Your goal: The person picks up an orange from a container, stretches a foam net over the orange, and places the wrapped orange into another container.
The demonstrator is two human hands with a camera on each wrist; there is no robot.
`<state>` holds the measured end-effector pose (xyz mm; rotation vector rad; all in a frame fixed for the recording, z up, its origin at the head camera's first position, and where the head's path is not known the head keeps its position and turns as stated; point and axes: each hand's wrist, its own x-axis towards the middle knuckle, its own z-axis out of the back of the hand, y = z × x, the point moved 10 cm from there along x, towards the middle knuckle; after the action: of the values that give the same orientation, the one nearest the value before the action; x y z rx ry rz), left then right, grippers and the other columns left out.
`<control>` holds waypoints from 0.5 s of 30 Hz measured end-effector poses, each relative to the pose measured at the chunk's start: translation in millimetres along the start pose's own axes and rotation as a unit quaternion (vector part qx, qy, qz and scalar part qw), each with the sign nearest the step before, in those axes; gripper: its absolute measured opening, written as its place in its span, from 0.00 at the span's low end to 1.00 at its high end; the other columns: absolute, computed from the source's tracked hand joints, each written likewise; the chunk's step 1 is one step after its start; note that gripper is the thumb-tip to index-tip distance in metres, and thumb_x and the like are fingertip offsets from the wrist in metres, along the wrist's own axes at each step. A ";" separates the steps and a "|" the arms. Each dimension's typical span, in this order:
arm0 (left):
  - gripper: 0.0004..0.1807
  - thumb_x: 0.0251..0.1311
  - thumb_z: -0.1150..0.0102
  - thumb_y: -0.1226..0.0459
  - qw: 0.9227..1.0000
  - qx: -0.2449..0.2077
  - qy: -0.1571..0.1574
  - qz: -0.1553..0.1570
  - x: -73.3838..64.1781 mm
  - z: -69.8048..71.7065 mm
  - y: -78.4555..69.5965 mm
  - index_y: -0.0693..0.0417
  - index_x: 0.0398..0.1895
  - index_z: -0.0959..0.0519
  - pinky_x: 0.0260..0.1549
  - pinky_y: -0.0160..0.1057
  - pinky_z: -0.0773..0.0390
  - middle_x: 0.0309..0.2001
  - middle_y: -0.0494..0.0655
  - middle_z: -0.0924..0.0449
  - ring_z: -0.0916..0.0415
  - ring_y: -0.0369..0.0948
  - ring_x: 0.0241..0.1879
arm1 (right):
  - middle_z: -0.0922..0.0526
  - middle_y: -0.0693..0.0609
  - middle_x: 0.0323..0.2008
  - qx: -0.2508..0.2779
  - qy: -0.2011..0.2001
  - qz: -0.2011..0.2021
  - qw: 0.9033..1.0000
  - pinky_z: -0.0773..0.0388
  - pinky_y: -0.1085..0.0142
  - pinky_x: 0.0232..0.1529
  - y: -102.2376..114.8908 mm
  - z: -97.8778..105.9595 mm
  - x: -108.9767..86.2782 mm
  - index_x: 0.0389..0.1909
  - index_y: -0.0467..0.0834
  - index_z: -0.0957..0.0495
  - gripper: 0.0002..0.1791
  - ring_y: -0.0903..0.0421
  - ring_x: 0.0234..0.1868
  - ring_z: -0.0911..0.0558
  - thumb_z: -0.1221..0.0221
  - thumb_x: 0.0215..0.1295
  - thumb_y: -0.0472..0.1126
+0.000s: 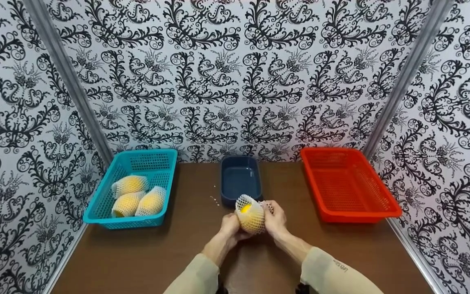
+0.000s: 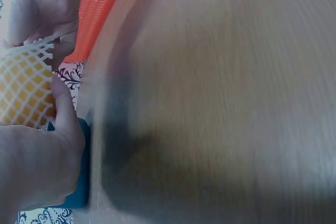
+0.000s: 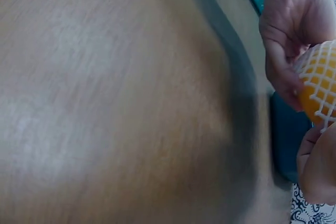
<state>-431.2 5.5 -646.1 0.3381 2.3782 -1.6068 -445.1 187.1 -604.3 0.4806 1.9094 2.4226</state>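
Above the table, just in front of the small dark blue bin (image 1: 241,185), both hands are on a yellow mango (image 1: 252,220) in a white foam net sleeve (image 2: 29,85). My left hand (image 1: 230,228) grips the fruit from the left and below, its thumb along the net in the left wrist view. On the other side my right hand (image 1: 275,218) pinches the edge of the net, which is pulled out a little toward it. Yellow skin shows bare where the net stands open, also in the right wrist view. Some right fingertips are hidden.
At left, a turquoise basket (image 1: 170,175) contains several netted mangoes (image 1: 131,202). A red basket (image 1: 355,214) stands at right. Small white bits (image 1: 215,200) lie on the brown table (image 1: 145,253) beside the bin. Patterned walls (image 1: 227,81) enclose the back and sides.
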 end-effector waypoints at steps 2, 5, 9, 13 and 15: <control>0.19 0.87 0.53 0.56 1.000 -0.002 0.000 0.004 -1.2 0.9 -0.8 0.64 0.57 0.22 0.33 0.48 0.09 0.37 0.51 0.17 0.14 0.49 0.36 | 0.09 0.43 0.49 -0.002 0.000 -0.006 1.000 0.21 0.55 0.60 2.4 -0.5 -2.5 0.48 0.44 0.13 0.14 0.45 0.54 0.13 0.37 0.83 0.51; 0.18 0.86 0.52 0.57 1.000 -0.019 0.011 0.015 -1.1 -0.4 -0.9 0.62 0.52 0.19 0.31 0.45 0.11 0.36 0.50 0.18 0.16 0.47 0.35 | 0.08 0.45 0.49 -0.025 -0.007 -0.020 0.999 0.21 0.55 0.59 -10.2 -4.9 -1.5 0.49 0.45 0.13 0.09 0.49 0.53 0.13 0.39 0.84 0.44; 0.17 0.86 0.50 0.58 0.997 -0.065 0.035 0.026 0.6 -7.0 -2.4 0.61 0.49 0.17 0.35 0.46 0.13 0.35 0.50 0.17 0.17 0.45 0.38 | 0.08 0.54 0.48 -0.011 -0.005 -0.018 1.000 0.21 0.57 0.58 -81.8 -16.2 26.2 0.47 0.55 0.12 0.06 0.54 0.52 0.13 0.38 0.83 0.43; 0.18 0.88 0.50 0.57 0.996 -0.080 0.032 0.026 -0.3 -8.0 -5.1 0.61 0.50 0.16 0.39 0.48 0.13 0.36 0.48 0.15 0.16 0.44 0.41 | 0.07 0.54 0.47 0.000 -0.006 -0.006 1.000 0.21 0.60 0.55 -103.0 -19.5 34.8 0.47 0.57 0.11 0.05 0.54 0.51 0.13 0.36 0.82 0.47; 0.17 0.87 0.49 0.57 0.996 -0.079 0.022 0.025 -1.4 -5.2 -4.9 0.61 0.49 0.16 0.38 0.47 0.13 0.35 0.48 0.15 0.16 0.44 0.39 | 0.07 0.52 0.47 -0.003 -0.003 0.013 1.000 0.21 0.61 0.52 -84.3 -17.9 27.1 0.47 0.54 0.11 0.07 0.54 0.49 0.14 0.36 0.83 0.49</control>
<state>-431.9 8.5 -639.5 0.4009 2.4904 -1.3929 -489.9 196.9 -682.1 0.5146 1.9057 2.4375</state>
